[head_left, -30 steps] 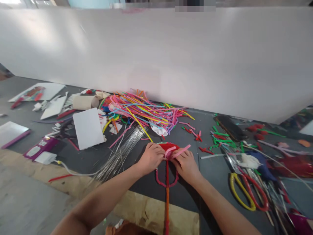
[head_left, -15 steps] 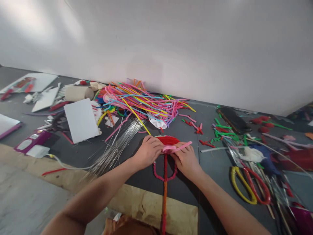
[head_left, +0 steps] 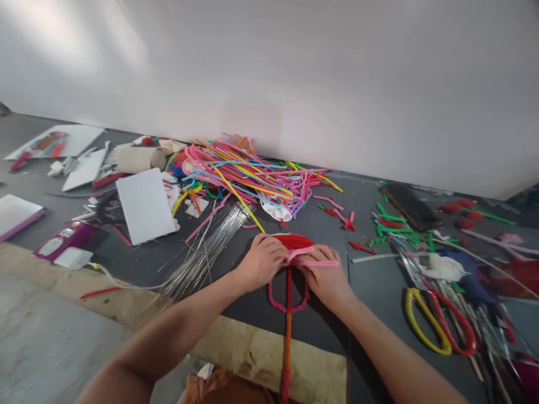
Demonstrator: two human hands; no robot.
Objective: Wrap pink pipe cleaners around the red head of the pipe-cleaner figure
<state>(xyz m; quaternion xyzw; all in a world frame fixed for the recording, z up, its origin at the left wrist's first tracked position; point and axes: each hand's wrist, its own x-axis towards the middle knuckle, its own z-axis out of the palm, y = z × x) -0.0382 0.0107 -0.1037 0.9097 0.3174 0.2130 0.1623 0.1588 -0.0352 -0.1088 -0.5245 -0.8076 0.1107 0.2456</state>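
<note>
Both hands meet over a fuzzy pipe-cleaner piece on the dark table, with a red fan-shaped part [head_left: 295,241], a magenta loop [head_left: 278,306] below it and an orange-red stem [head_left: 288,336] running toward me. My left hand [head_left: 263,261] is closed, fingertips pinching at the centre where a pink pipe cleaner [head_left: 320,263] crosses the piece. From the right, my right hand [head_left: 324,278] is closed on the same pink pipe cleaner, whose free end sticks out rightward over the fingers. The fingertips partly hide the crossing point.
A heap of coloured pipe cleaners [head_left: 252,174] lies behind my hands, with a bundle of thin metal wires [head_left: 210,249] to the left. Scissors with yellow and red handles [head_left: 442,322] and a phone [head_left: 410,205] lie right. A white card [head_left: 145,205] and purple device [head_left: 63,241] sit left.
The pink pipe cleaner's free end has swung down from slanting upward to nearly level, and it now bends over at the centre. Both hands stay at the red piece; the view has shifted slightly.
</note>
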